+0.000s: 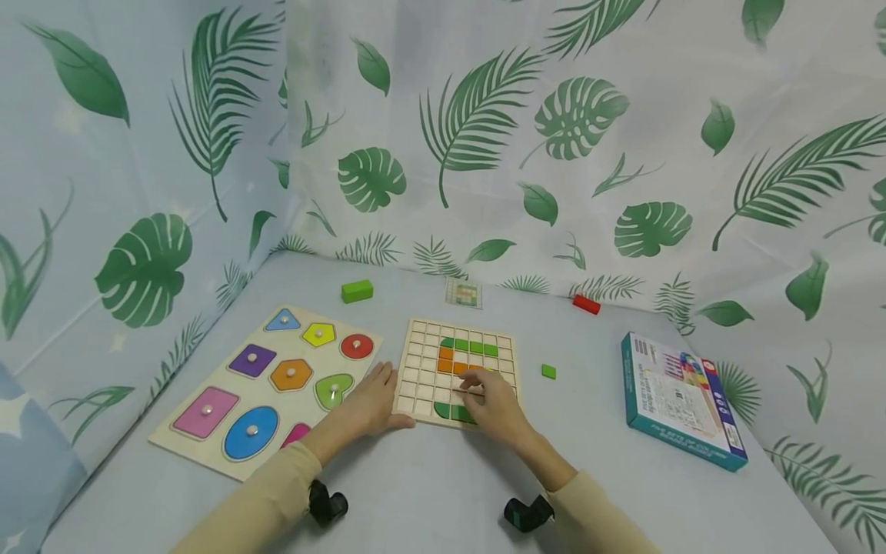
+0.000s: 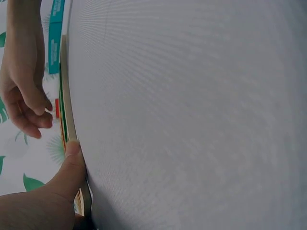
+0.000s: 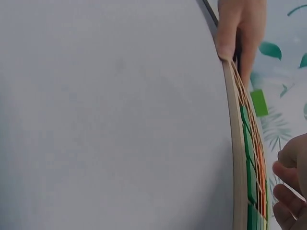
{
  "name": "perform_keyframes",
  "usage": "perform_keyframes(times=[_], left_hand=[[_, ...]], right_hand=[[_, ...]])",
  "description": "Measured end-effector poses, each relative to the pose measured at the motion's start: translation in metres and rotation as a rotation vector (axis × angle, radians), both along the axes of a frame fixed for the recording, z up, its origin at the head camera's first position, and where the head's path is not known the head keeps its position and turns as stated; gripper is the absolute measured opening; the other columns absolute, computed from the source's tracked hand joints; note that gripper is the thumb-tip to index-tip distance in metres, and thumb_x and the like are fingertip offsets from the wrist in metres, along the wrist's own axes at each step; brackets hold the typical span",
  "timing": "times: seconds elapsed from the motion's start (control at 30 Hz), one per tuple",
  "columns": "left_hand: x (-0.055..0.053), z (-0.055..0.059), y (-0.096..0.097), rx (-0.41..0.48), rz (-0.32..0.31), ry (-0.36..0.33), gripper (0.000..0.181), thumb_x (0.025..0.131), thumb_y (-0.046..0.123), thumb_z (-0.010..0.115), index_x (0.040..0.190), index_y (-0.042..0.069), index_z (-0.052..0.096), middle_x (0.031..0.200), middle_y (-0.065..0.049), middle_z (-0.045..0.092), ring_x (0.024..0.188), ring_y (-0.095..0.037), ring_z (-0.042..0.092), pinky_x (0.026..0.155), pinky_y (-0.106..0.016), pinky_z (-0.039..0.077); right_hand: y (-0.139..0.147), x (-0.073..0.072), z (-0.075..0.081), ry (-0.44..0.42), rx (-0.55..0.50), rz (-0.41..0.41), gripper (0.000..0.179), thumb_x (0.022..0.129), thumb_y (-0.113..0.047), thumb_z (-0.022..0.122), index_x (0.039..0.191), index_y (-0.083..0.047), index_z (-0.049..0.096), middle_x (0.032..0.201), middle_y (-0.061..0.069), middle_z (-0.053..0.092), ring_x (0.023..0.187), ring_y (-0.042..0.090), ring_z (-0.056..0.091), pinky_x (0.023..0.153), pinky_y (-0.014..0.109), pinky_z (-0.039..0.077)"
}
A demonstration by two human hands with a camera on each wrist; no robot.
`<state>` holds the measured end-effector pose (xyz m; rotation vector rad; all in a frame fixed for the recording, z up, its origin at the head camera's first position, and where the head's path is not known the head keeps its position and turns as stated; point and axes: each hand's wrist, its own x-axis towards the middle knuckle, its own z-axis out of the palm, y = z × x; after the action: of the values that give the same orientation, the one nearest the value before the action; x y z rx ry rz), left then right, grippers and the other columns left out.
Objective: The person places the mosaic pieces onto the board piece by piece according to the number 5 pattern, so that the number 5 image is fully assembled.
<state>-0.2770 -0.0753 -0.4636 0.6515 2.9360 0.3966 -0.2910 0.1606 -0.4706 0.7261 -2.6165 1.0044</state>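
A wooden grid board point(image 1: 422, 362) lies on the table with green, orange and yellow pieces in its cells. Dark green tiles point(image 1: 441, 410) sit along its front row; orange tiles point(image 1: 446, 360) are near the middle. My left hand point(image 1: 370, 400) touches the board's near left corner, thumb at the front edge point(image 2: 72, 148) and fingers extended along the left side. Over the right half of the board hovers my right hand point(image 1: 494, 404), fingers loosely bent. Its fingertips point(image 3: 280, 170) look apart, and I see nothing between them. Some cells are hidden beneath it.
Left of the grid stands a knobbed shape puzzle point(image 1: 228, 454). Behind lie a green block point(image 1: 357, 291), a pattern card point(image 1: 464, 293) and a red block point(image 1: 586, 304). A small green tile point(image 1: 549, 372) and a teal-edged box point(image 1: 681, 404) are to the right.
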Motion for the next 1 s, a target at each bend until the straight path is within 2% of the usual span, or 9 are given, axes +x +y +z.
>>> perform_keyframes(times=[0.2,0.43,0.77,1.0], left_hand=[[0.0,0.001,-0.001,0.014,0.013,-0.01,0.091,0.084,0.049,0.066,0.138,-0.016,0.032,0.146,-0.03,0.027,0.138,-0.039,0.022,0.114,-0.041,0.019],[0.001,-0.001,-0.001,0.012,0.018,-0.013,0.092,0.084,0.051,0.065,0.138,-0.016,0.033,0.146,-0.03,0.027,0.138,-0.039,0.022,0.114,-0.041,0.02],[0.003,-0.002,-0.001,0.028,0.011,0.001,0.091,0.084,0.049,0.066,0.137,-0.016,0.033,0.145,-0.031,0.028,0.137,-0.039,0.023,0.114,-0.041,0.021],[0.002,-0.002,0.0,0.023,0.015,0.012,0.091,0.083,0.05,0.066,0.137,-0.016,0.033,0.145,-0.031,0.028,0.137,-0.039,0.024,0.113,-0.041,0.022]], right_hand=[[0.022,-0.016,0.0,-0.003,0.023,-0.087,0.026,0.084,0.002,0.064,0.11,0.001,0.062,0.102,0.01,0.065,0.097,0.023,0.059,0.085,0.042,0.05],[0.053,-0.032,-0.004,-0.005,0.0,-0.192,0.028,0.083,0.005,0.063,0.111,0.004,0.061,0.106,0.016,0.063,0.099,0.03,0.057,0.085,0.043,0.05],[0.082,-0.044,-0.005,-0.085,0.018,-0.342,0.032,0.085,0.002,0.06,0.116,0.004,0.058,0.115,0.019,0.054,0.105,0.033,0.052,0.09,0.045,0.047],[0.103,-0.049,-0.008,-0.084,0.01,-0.438,0.037,0.08,0.004,0.056,0.118,0.005,0.058,0.119,0.025,0.05,0.108,0.039,0.047,0.086,0.05,0.043]])
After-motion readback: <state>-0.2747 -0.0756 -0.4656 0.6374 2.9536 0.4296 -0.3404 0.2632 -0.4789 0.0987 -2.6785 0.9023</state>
